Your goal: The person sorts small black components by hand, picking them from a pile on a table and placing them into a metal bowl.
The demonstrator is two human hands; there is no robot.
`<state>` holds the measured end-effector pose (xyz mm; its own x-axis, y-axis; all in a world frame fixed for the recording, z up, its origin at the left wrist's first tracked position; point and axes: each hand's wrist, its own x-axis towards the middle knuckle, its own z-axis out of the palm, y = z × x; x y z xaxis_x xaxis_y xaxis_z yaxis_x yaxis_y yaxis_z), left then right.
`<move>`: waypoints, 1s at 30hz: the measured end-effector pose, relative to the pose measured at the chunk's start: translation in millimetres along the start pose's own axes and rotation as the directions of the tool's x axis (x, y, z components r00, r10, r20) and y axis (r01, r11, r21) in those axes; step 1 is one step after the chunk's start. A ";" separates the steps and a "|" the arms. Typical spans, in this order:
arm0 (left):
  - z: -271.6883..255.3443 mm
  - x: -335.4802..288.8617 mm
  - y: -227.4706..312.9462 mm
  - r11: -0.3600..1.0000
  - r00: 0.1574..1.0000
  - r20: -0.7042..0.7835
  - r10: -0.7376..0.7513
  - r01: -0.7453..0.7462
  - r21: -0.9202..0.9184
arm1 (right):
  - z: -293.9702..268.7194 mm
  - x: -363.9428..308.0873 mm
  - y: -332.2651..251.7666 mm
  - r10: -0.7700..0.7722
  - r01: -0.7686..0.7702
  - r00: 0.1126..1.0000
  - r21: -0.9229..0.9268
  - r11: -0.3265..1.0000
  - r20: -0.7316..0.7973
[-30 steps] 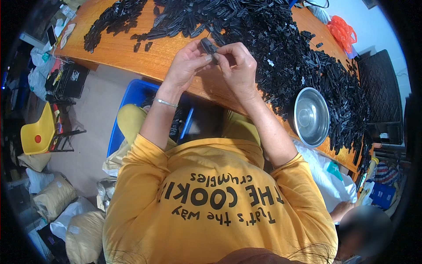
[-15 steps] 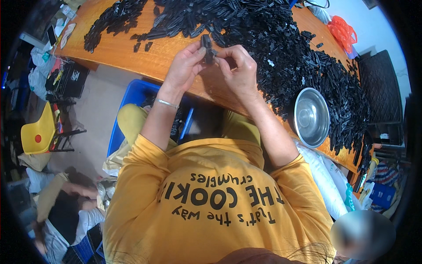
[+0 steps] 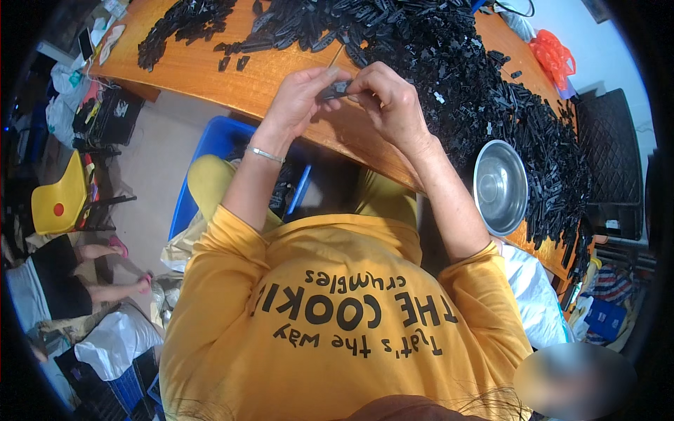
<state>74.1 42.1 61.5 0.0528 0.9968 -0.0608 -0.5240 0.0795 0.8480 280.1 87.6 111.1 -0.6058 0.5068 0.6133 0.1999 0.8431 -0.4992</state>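
Over the near edge of the wooden table [image 3: 210,81], my left hand [image 3: 300,98] is closed on a small black plastic part [image 3: 335,90], with thumb and fingers on either side. Most of the part is hidden by the fingers. My right hand [image 3: 393,102] is pinched at the part's right end; whether it grips the part itself or a smaller piece cannot be made out. Beyond both hands, a large heap of black plastic parts [image 3: 449,91] spreads over the table. A smaller pile of long black pieces [image 3: 184,31] lies to the left.
A shiny metal bowl [image 3: 500,188] stands right of my right forearm. Under the table by my legs is a blue bin [image 3: 189,175]. A yellow chair [image 3: 53,203] is at the left; another person's legs [image 3: 116,284] show below it. A red plastic bag [image 3: 552,59] sits far right.
The black part, upright in my fingers before, has been turned and now lies lower and flatter between my hands. The person at lower left has shifted, with the feet now showing.
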 end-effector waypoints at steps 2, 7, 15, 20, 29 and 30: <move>-2.3 -1.4 -0.4 0.992 0.999 0.015 -0.032 0.030 0.124 | -1.6 -2.5 2.3 -0.053 0.055 0.998 -0.066 0.996 0.030; -3.6 -13.6 2.5 0.959 0.997 -0.027 -0.071 0.075 0.272 | -1.2 -9.7 2.8 -0.018 0.030 0.992 -0.096 0.995 0.125; 7.0 -45.0 -11.6 0.896 0.992 -0.007 0.128 -0.113 0.429 | 32.7 -27.9 8.8 0.588 -0.623 0.768 0.082 0.778 0.255; -21.4 -72.6 -24.7 0.892 0.983 -0.007 0.182 -0.162 0.421 | 69.4 -36.0 -5.4 0.572 -0.617 0.755 0.051 0.786 0.322; -53.4 -103.0 27.0 0.045 0.912 0.256 0.320 -0.285 0.958 | 9.0 -41.8 8.8 0.532 -0.408 0.832 -0.478 0.778 0.157; -48.4 -90.5 25.3 0.044 0.911 0.251 0.326 -0.280 0.959 | 2.2 -48.3 18.7 0.536 -0.429 0.841 -0.513 0.743 0.073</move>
<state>15.0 -45.5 63.0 0.0911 0.9312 0.3531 0.7776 -0.2880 0.5589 311.4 78.5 70.8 -0.4584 0.8650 0.2040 0.8038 0.5015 -0.3201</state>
